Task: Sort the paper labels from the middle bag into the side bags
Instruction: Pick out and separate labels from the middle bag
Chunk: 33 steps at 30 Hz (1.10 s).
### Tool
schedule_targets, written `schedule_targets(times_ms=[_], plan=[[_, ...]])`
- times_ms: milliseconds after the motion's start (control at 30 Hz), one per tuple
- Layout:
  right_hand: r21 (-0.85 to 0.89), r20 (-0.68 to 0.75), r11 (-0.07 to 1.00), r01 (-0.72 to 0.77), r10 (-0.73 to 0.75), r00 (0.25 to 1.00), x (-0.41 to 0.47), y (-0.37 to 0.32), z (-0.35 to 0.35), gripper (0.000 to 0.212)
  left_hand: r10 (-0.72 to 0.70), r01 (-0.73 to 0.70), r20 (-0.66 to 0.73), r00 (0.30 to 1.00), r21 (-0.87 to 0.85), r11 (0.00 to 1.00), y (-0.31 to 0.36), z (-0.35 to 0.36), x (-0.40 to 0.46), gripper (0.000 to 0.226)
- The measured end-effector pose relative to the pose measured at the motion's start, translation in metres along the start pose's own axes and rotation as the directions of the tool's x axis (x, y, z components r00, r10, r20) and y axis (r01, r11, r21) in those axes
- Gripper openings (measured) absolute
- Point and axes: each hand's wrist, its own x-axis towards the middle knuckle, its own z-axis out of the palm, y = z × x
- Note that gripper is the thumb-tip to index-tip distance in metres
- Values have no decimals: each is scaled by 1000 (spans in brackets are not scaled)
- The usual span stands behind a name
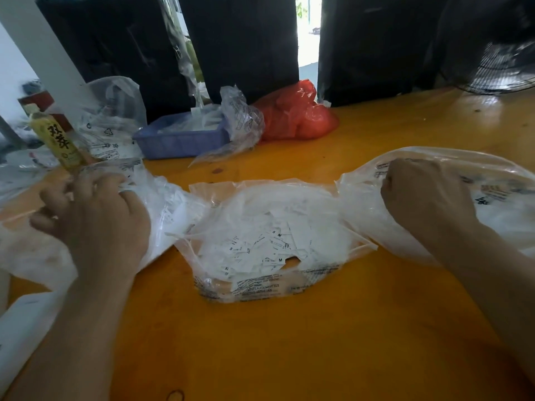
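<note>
A clear plastic middle bag [269, 287] lies open on the orange table, holding several small white paper labels [260, 250] printed with S, M and XL. Another clear bag, the left bag [173, 209], lies beside it with white labels inside; my left hand [95, 218] is over its mouth with fingers curled, touching the plastic. The right bag [498, 204] bulges open at the right; my right hand [425, 198] reaches into its mouth with fingers curled. Whether either hand holds a label is hidden.
A blue tray [179, 140] with white papers sits at the back, next to a crumpled clear bag [243, 120] and a red plastic bag [295, 114]. A yellow bottle [55, 137] stands at the left. Black bags and a fan [503, 68] line the back edge.
</note>
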Motion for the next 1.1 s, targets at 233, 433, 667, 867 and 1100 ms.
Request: schedule_targets(times_ms=[233, 433, 667, 867, 1100], plan=[[187, -188, 973, 137, -102, 977, -7, -12, -14, 12, 430, -452, -154, 890, -432, 780, 63, 12, -51, 30], [330, -306, 908, 258, -155, 939, -17, -29, -20, 24, 534, -344, 47, 844, -716, 607, 90, 20, -83, 29], [444, -193, 882, 156, -75, 978, -16, -24, -13, 24, 504, -177, 207, 838, -772, 611, 89, 24, -88, 27], [916, 20, 398, 40, -144, 989, -46, -63, -11, 14, 471, 230, 444, 762, -866, 445, 97, 24, -92, 49], [930, 61, 366, 40, -259, 964, -64, -82, 1, 10, 472, 340, 488, 734, -866, 367, 94, 24, -90, 53]])
